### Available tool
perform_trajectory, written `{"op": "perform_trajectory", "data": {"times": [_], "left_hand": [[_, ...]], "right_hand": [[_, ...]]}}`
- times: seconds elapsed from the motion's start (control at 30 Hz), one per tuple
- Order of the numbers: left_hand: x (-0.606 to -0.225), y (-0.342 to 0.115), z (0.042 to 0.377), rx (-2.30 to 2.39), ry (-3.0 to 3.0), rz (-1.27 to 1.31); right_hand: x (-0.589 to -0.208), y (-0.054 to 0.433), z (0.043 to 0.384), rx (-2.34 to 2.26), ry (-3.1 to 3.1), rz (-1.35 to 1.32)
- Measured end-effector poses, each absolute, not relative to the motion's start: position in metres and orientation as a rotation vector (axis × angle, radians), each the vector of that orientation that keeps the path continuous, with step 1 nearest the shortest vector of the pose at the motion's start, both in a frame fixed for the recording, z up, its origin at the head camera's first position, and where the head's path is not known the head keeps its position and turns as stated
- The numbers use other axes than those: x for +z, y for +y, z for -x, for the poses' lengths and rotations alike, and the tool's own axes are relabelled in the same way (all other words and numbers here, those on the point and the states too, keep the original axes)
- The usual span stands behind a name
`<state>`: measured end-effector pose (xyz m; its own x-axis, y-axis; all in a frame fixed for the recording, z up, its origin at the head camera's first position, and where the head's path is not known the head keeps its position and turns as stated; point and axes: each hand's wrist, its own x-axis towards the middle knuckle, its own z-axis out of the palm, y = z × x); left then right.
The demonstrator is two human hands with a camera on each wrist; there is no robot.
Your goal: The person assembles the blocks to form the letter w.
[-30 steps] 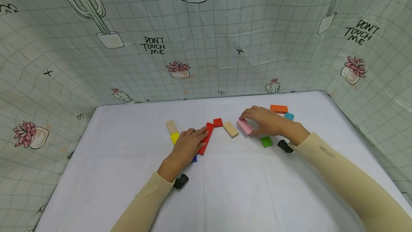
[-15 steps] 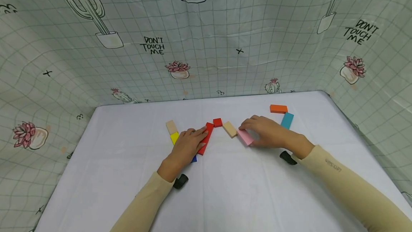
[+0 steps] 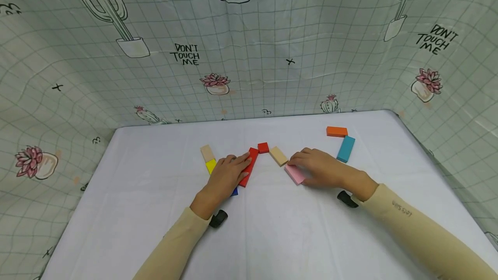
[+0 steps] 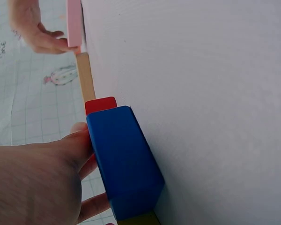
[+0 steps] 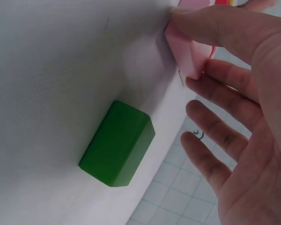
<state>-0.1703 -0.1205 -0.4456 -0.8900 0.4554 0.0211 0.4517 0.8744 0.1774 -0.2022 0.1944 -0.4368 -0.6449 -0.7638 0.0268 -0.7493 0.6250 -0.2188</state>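
In the head view my left hand (image 3: 223,176) rests over a long red block (image 3: 251,163), its fingers laid across the top. A blue block (image 4: 124,154) lies beside that hand, partly covered from above; in the left wrist view the thumb is right at its side. My right hand (image 3: 320,169) pinches a pink block (image 3: 294,174) between thumb and fingers, near the lower end of a tan block (image 3: 278,156). A small red block (image 3: 263,147) sits between the tan block and the long red one. Below the right hand lies a green block (image 5: 114,145), hidden in the head view.
A second tan block (image 3: 207,153) and a yellow block (image 3: 211,166) run up to the left hand. At the back right, an orange block (image 3: 336,132) meets a teal block (image 3: 346,149) at an angle. A patterned cloth (image 3: 249,55) hangs behind the white table (image 3: 288,237).
My right hand has drawn the pink block toward me, to the tan block's near end. The teal block has come into full view, while the green one is now covered. My left hand stays put.
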Motion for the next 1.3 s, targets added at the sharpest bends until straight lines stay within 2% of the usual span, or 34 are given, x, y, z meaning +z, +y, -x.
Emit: {"op": "perform_trajectory", "data": {"times": [0.73,1.3], "left_hand": [[-0.4481,-0.1223,0.1698,0.310,3.035,-0.770],[-0.4456,-0.1201,0.1692,0.289,3.032,-0.746]], "right_hand": [[-0.4462,0.1974,0.2009,-0.358,2.824,1.546],[-0.4468,0.1954,0.2029,-0.318,2.821,1.567]]}}
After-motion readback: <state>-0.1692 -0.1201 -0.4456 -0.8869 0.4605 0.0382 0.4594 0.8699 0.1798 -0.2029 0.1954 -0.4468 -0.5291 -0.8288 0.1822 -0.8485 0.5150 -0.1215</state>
